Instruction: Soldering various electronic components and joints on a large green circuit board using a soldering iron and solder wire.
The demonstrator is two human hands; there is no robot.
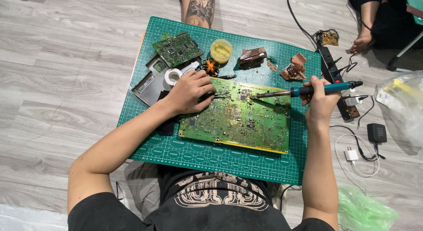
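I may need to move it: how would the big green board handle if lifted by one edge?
The board looks thin, flat and rigid, so probably stiff and light. Its many small parts look fragile. On the mat it would likely slide, not roll.

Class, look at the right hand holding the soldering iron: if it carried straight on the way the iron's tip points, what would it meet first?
The right hand points the soldering iron leftward over the large green circuit board. Straight on, it would probably first meet the tweezers held by the left hand, though height above the board is unclear.
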